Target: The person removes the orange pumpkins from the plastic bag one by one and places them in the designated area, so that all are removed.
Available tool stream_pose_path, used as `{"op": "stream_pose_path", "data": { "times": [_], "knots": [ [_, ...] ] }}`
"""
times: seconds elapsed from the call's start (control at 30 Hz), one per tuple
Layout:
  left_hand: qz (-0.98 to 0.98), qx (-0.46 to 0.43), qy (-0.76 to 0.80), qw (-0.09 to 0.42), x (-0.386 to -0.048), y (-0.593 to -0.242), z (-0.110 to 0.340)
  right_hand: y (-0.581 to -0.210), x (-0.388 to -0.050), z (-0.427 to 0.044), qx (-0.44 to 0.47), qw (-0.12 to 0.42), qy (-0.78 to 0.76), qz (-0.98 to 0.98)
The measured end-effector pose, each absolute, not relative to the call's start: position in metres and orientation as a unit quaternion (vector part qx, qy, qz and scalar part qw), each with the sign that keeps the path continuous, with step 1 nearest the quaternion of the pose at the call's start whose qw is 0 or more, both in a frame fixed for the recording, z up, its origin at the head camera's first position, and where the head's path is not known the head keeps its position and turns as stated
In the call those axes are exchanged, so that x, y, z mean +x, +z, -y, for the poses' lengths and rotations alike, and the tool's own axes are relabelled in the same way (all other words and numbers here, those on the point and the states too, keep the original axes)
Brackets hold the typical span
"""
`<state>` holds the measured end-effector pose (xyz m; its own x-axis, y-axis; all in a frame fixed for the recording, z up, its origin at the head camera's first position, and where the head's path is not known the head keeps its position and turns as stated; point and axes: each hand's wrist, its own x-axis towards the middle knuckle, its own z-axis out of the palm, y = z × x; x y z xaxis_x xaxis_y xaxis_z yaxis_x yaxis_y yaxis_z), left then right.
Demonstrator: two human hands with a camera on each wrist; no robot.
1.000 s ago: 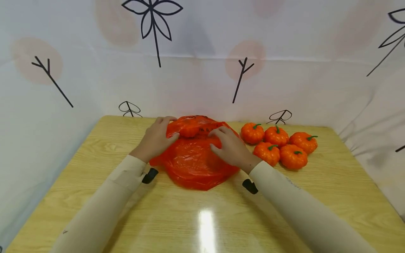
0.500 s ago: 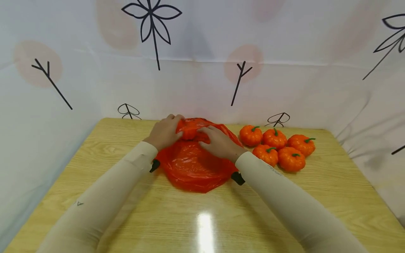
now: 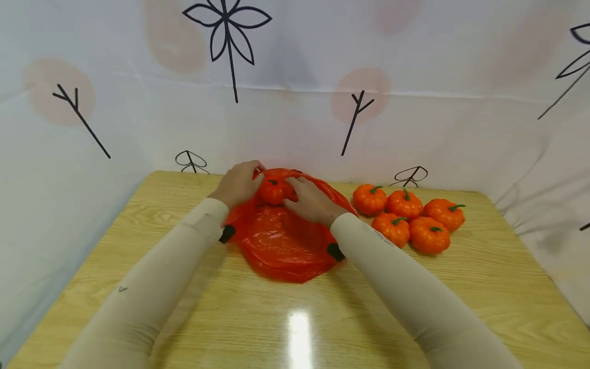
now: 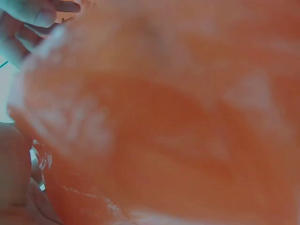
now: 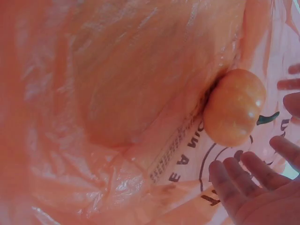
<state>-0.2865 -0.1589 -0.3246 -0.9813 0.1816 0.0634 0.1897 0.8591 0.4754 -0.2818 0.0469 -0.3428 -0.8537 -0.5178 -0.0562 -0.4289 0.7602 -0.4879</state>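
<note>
In the head view, a thin red plastic bag (image 3: 286,241) lies on the table with its mouth towards the back. A small orange pumpkin (image 3: 274,191) with a green stem sits at the mouth, between my hands. My left hand (image 3: 237,184) reaches over the bag's left edge, thumb apart from the fingers. On the other side, my right hand (image 3: 311,200) has its fingers beside the pumpkin. The right wrist view shows the pumpkin (image 5: 234,108) against the printed plastic, near spread, fairly straight fingers (image 5: 251,176). Blurred plastic (image 4: 164,117) fills most of the left wrist view.
Several more orange pumpkins (image 3: 429,236) stand grouped on the wooden table (image 3: 295,318), right of the bag. Behind the table hangs a pale cloth (image 3: 286,128) with black plant drawings.
Both hands have shifted around the bag's mouth, the right one moving left towards the pumpkin. The pumpkin and its stem now show more plainly. The grouped pumpkins stay put.
</note>
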Motion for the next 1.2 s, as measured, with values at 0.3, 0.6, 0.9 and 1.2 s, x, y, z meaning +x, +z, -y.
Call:
{"op": "stream_pose_path", "data": {
  "times": [0.3,0.6,0.9,1.2],
  "knots": [
    [0.952,-0.085,-0.295,-0.021,-0.298,-0.323,0.168,-0.344,-0.292,-0.033,-0.245,0.111,-0.221,-0.937],
    [0.947,-0.081,-0.312,-0.019,-0.305,-0.322,0.165,-0.349,-0.301,-0.018,-0.239,0.132,-0.221,-0.936],
    [0.947,-0.078,-0.312,-0.02,-0.301,-0.32,0.165,-0.357,-0.295,-0.021,-0.278,0.109,-0.234,-0.925],
    [0.945,-0.075,-0.317,-0.033,-0.297,-0.321,0.166,-0.364,-0.274,-0.024,-0.307,0.102,-0.229,-0.918]
  ]
}}
